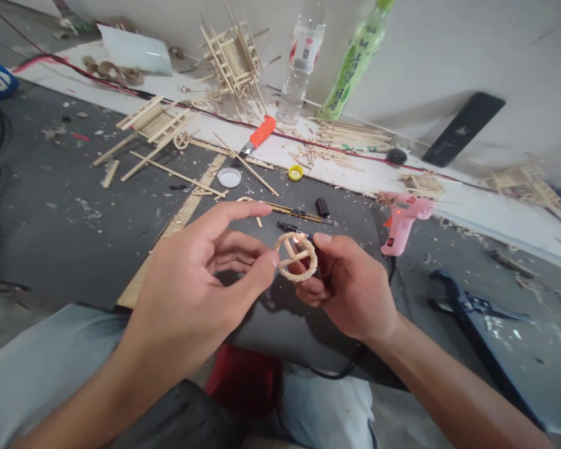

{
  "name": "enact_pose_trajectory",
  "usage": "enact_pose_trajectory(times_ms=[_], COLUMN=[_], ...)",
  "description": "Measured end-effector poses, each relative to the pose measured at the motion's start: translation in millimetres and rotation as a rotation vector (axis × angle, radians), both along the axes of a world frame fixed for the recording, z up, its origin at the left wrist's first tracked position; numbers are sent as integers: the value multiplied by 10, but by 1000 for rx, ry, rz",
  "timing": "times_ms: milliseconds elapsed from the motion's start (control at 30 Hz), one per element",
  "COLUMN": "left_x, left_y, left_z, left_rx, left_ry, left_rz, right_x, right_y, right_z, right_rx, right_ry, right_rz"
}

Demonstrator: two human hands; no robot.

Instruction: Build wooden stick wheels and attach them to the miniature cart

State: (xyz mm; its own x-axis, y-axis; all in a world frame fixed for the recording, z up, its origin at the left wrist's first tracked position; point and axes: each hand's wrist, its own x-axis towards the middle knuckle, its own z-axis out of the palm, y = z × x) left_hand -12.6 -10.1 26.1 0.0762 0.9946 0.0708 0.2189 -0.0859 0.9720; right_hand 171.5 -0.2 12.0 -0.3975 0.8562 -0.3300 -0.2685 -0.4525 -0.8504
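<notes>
A small wooden wheel (295,256) with a round rim and crossed spokes is held up in front of me. My left hand (210,268) holds the wheel at its left edge, the thumb tip against the rim and the index finger stretched out above. Behind the wheel, my right hand (355,284) is closed around a lighter (322,264), largely hidden by fingers and wheel. A small bright flame shows by the top of the rim, under my right thumb's side. Below and behind the hands lies the dark tabletop (280,318).
A pink glue gun (409,218) stands right of the hands, with a dark blue cutter (472,305) nearer me. Behind lie an orange utility knife (260,136), a yellow cap (295,173) and a small stick cart (161,125). Bottles (355,62) stand against the wall.
</notes>
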Motion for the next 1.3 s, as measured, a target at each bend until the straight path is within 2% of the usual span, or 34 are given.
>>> enact_pose_trajectory(times_ms=[267,333,400,467,533,633,667,767,833,933,1033,1167,1300], left_x=[-14,-28,-40,-46,-42,-23,-17,-6,-9,-22,-35,-37,-1], left_y=[-2,-7,-3,14,41,81,90,96,88,73,60,37,4], left_z=[16,26,26,15,-4,-19,-17,5,23,32,20,18,53], left_rx=[3,-8,-29,-52,-66,-61,-57,-31,-17,-16,-14,-6,-13], left_ry=[31,35,40,51,65,72,77,102,112,121,132,169,218], left_rz=[6,17,27,40,48,47,45,40,37,37,44,46,66], right_x=[13,85,203,352,500,647,666,647,600,540,501,415,309], right_y=[17,56,145,298,514,897,1019,1283,1325,1164,814,329,60], right_z=[53,101,139,134,78,-55,-94,-165,-178,-158,-93,17,60], right_rx=[-55,-19,74,198,336,560,589,598,598,664,795,742,771], right_ry=[-62,-90,-151,-282,-519,-1005,-1090,-1191,-1227,-1238,-1088,-793,-655], right_rz=[-37,-93,-213,-356,-432,-399,-382,-376,-384,-378,-390,-265,-187])
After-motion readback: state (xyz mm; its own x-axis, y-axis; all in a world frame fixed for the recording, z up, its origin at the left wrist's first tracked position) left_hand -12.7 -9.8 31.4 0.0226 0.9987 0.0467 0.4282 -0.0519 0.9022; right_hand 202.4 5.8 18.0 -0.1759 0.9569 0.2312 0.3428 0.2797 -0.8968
